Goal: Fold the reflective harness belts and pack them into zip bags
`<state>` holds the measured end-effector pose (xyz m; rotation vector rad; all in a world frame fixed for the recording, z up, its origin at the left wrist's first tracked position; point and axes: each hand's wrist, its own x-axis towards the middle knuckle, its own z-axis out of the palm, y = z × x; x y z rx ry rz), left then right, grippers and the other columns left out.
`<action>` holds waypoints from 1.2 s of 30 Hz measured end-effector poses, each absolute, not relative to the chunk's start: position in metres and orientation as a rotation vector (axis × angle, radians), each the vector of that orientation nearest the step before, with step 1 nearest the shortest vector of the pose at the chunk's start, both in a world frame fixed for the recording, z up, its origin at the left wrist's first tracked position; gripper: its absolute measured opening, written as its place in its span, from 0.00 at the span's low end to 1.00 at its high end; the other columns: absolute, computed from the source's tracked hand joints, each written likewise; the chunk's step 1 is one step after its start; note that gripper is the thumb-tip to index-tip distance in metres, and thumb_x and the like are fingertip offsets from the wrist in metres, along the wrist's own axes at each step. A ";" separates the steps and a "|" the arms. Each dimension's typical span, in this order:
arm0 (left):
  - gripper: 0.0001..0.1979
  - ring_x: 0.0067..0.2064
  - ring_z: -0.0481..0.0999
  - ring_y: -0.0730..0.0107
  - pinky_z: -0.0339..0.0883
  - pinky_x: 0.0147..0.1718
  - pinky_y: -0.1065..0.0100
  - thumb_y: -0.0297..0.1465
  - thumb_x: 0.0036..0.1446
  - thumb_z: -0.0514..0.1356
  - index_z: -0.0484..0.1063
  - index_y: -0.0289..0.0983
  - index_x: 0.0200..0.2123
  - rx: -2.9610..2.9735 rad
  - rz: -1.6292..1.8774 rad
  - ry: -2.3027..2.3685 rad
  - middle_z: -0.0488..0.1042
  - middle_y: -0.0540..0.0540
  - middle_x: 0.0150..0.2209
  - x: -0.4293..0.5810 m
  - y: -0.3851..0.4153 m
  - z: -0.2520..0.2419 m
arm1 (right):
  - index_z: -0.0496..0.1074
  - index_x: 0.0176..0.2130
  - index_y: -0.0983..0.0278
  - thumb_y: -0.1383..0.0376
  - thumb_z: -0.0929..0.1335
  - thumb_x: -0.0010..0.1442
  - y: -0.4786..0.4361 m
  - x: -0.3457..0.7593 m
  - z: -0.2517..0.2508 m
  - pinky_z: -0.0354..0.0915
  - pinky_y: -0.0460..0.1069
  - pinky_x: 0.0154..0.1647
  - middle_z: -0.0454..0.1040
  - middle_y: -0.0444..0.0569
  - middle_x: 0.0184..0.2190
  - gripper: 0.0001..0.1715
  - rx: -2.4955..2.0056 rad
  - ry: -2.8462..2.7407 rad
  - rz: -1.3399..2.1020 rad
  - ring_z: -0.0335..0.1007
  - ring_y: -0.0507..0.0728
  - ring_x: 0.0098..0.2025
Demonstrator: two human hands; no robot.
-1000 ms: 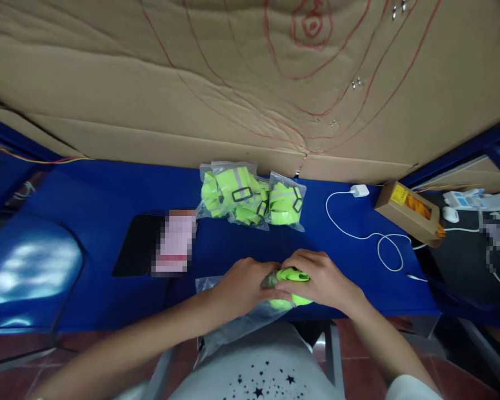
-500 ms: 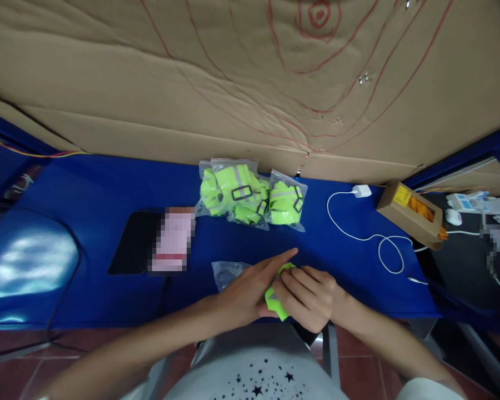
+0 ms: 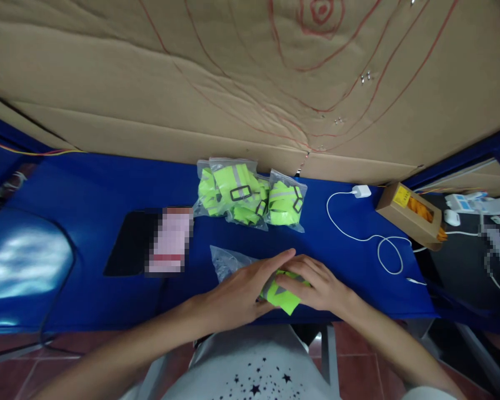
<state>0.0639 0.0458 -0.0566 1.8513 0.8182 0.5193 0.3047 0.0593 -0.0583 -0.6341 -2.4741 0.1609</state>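
Between my two hands, over the front part of the blue table (image 3: 345,278), is a folded neon-yellow reflective strap (image 3: 286,300) with a grey stripe. My left hand (image 3: 244,289) holds it from the left, thumb stretched up along the top. My right hand (image 3: 320,278) has its fingers curled over the strap's right side. Parts of the strap are hidden by the fingers. A clear plastic bag (image 3: 227,262) lies partly under my left hand. Farther back sit several zip bags (image 3: 237,191) of similar neon straps with black buckles, and one more such bag (image 3: 286,200) beside them.
A dark flat case (image 3: 127,244) and a pixelated pink rectangle (image 3: 170,239) lie at left. To the right are a white charger (image 3: 361,191) with its looped cable (image 3: 379,253) and a cardboard box (image 3: 412,214). A cardboard wall (image 3: 150,100) rises behind the table.
My right hand has shifted its fingers over the top of the strap, and more of the neon strap shows below them. More of the clear plastic bag is visible beside my left hand.
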 end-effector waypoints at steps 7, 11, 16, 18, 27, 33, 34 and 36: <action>0.43 0.72 0.62 0.54 0.65 0.68 0.53 0.26 0.65 0.63 0.45 0.53 0.75 1.882 0.571 0.650 0.54 0.41 0.74 0.066 0.059 -0.047 | 0.71 0.53 0.58 0.58 0.67 0.70 0.053 0.303 -0.065 0.77 0.52 0.40 0.79 0.50 0.39 0.14 -0.732 -2.398 0.116 0.77 0.57 0.41; 0.44 0.70 0.66 0.52 0.64 0.68 0.52 0.33 0.62 0.68 0.49 0.51 0.74 1.826 0.546 0.714 0.60 0.41 0.72 0.079 0.064 -0.046 | 0.73 0.50 0.60 0.51 0.66 0.70 0.059 0.301 -0.071 0.76 0.53 0.37 0.79 0.50 0.35 0.17 -0.754 -2.323 0.149 0.78 0.58 0.38; 0.50 0.66 0.70 0.41 0.68 0.62 0.48 0.47 0.50 0.74 0.59 0.41 0.71 1.901 0.486 0.866 0.67 0.35 0.68 0.082 0.078 -0.035 | 0.71 0.46 0.60 0.57 0.66 0.71 0.064 0.298 -0.060 0.70 0.51 0.31 0.79 0.47 0.32 0.10 -0.858 -2.113 0.291 0.76 0.55 0.31; 0.37 0.54 0.81 0.46 0.75 0.49 0.55 0.51 0.51 0.72 0.73 0.38 0.59 1.850 0.384 0.877 0.80 0.40 0.54 0.081 0.081 -0.030 | 0.70 0.45 0.60 0.58 0.66 0.70 0.062 0.293 -0.054 0.69 0.51 0.32 0.78 0.47 0.31 0.08 -0.929 -2.003 0.370 0.75 0.56 0.32; 0.45 0.45 0.83 0.54 0.72 0.45 0.59 0.50 0.54 0.70 0.60 0.45 0.70 1.761 0.395 1.066 0.82 0.44 0.50 0.075 0.070 -0.044 | 0.69 0.36 0.62 0.68 0.63 0.71 0.041 0.264 -0.070 0.67 0.52 0.37 0.70 0.50 0.33 0.10 -1.085 -1.860 0.412 0.67 0.56 0.36; 0.47 0.42 0.82 0.59 0.72 0.44 0.63 0.48 0.55 0.70 0.56 0.43 0.73 1.725 0.339 0.813 0.83 0.45 0.47 0.072 0.071 -0.047 | 0.70 0.32 0.61 0.67 0.65 0.70 0.036 0.263 -0.071 0.64 0.52 0.33 0.71 0.49 0.29 0.12 -0.997 -2.048 0.321 0.67 0.56 0.32; 0.47 0.40 0.82 0.60 0.72 0.44 0.63 0.47 0.56 0.70 0.55 0.42 0.73 1.704 0.345 0.797 0.84 0.46 0.45 0.071 0.070 -0.047 | 0.69 0.32 0.61 0.67 0.65 0.70 0.037 0.264 -0.068 0.65 0.51 0.33 0.71 0.48 0.29 0.13 -0.999 -2.062 0.342 0.67 0.55 0.32; 0.48 0.40 0.81 0.61 0.72 0.44 0.62 0.48 0.56 0.70 0.54 0.43 0.73 1.667 0.350 0.804 0.84 0.47 0.44 0.067 0.070 -0.047 | 0.70 0.34 0.61 0.64 0.64 0.71 0.039 0.268 -0.060 0.68 0.51 0.35 0.72 0.48 0.30 0.12 -0.995 -2.107 0.474 0.69 0.55 0.33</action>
